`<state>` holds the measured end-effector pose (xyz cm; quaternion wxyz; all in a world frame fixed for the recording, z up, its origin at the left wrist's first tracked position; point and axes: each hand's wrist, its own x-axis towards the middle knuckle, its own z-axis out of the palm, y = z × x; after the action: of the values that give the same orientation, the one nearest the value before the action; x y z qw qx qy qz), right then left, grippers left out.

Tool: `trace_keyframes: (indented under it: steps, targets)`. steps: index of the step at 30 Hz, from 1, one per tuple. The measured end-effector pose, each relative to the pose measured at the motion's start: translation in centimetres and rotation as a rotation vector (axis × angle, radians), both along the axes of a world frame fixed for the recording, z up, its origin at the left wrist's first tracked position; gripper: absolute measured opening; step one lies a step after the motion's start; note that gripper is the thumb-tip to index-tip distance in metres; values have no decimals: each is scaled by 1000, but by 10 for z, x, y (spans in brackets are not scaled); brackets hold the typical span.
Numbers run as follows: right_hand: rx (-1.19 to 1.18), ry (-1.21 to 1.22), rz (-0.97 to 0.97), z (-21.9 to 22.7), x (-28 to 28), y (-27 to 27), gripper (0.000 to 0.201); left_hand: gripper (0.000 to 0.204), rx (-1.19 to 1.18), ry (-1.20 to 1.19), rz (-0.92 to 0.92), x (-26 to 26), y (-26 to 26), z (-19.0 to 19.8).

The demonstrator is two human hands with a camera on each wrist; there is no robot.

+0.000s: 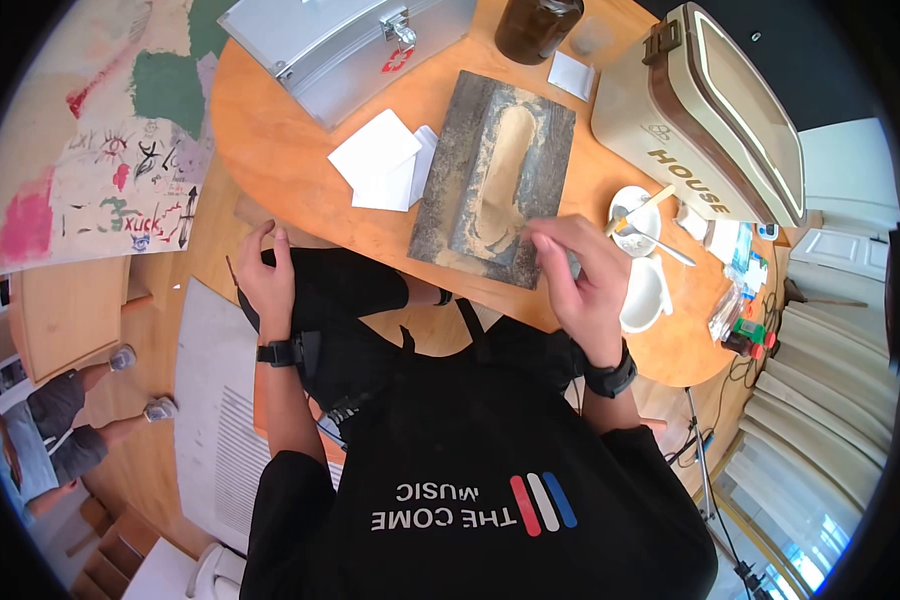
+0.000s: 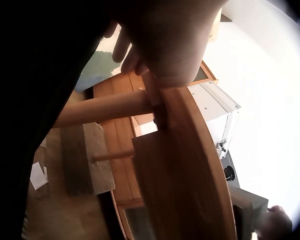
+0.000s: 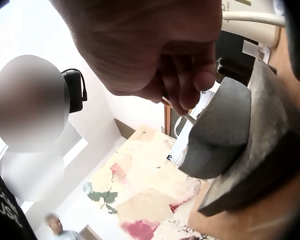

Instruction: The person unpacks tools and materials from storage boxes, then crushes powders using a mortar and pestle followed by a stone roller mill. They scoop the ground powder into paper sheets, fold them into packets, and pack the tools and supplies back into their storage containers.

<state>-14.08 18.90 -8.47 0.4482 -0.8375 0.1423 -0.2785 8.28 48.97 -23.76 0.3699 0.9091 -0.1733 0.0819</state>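
Note:
On the wooden table lies a dark grey slab (image 1: 440, 220) bearing a raised grey block (image 3: 217, 130); its long hollow (image 1: 505, 165) is dusted tan. My right hand (image 1: 585, 275) is over the slab's near right corner, thumb and index fingertip close together. In the right wrist view its fingers are curled, and a thin pale stick (image 3: 190, 119) shows at the fingertips, mostly hidden. My left hand (image 1: 267, 280) is off the table's left edge, fingers loosely bent and holding nothing. Nearest to it are the black-clad knee and the table's edge (image 2: 177, 150).
White paper sheets (image 1: 380, 160) lie left of the slab. Behind stand a silver case (image 1: 345, 55) and a brown jar (image 1: 537, 30). To the right are a cream box (image 1: 685, 120), a white bowl (image 1: 630, 205) with a brush and spoon, and another white bowl (image 1: 645, 295).

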Motion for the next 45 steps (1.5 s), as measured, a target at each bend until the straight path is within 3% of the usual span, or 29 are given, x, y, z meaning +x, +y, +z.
trace_keyframes:
  steps: [2, 5, 10, 13, 14, 15, 17, 19, 23, 25, 26, 29, 31, 34, 36, 41, 43, 45]
  targets:
    - [-175, -15, -20, 8, 7, -1, 9, 28, -18, 10, -20, -1, -2, 4]
    - [-223, 18, 115, 18, -2, 6, 10, 26, -24, -74, -60, 1, -5, 3]
    - [-271, 45, 89, 13, 10, -11, 10, 26, -37, -35, -50, -1, -6, 3]
    - [115, -5, 136, 19, -19, -22, 9, 24, -119, -4, -29, 3, -3, -1]
    - [343, 22, 133, 11, -26, -24, 11, 24, -125, -3, -26, 4, -3, -2]
    - [339, 25, 134, 0, -27, -25, 11, 24, -115, 3, -25, 4, -3, -1]
    - [660, -29, 32, -18, -20, -27, 13, 24, -104, 16, -24, 3, -4, 0]
    - [660, -49, -16, -19, -9, -28, 15, 24, -155, 29, -60, 3, -6, 1]
    - [418, -38, 22, 9, -4, -25, 10, 22, -281, 123, -34, 3, -12, 13]
    - [-23, 142, 159, 17, 0, -23, 7, 22, -509, 322, 12, -7, -27, 38]
    - [-124, 100, 103, 12, 7, -24, 7, 22, -505, 326, 8, -11, -37, 51]
    - [-220, -9, -10, 11, 24, -26, 8, 25, -488, 369, -67, -22, -73, 85]
    - [-206, 23, -16, 11, 24, -23, 8, 22, -666, 603, -303, -27, -99, 96]
    - [-290, 46, 67, 17, 11, -16, 9, 18, -641, 698, -517, -43, -132, 105]
    - [-188, 19, 178, 21, -4, -7, 8, 26, -664, 764, -629, -51, -143, 104]
    - [-247, 99, 56, 24, 31, -29, 7, 44, -700, 693, -755, -66, -155, 100]
    - [-379, -36, -77, 25, 50, -42, 8, 53, -541, 523, -819, -72, -150, 105]
    - [-322, -2, -68, 20, 61, -44, 8, 56, -556, 463, -797, -72, -154, 104]
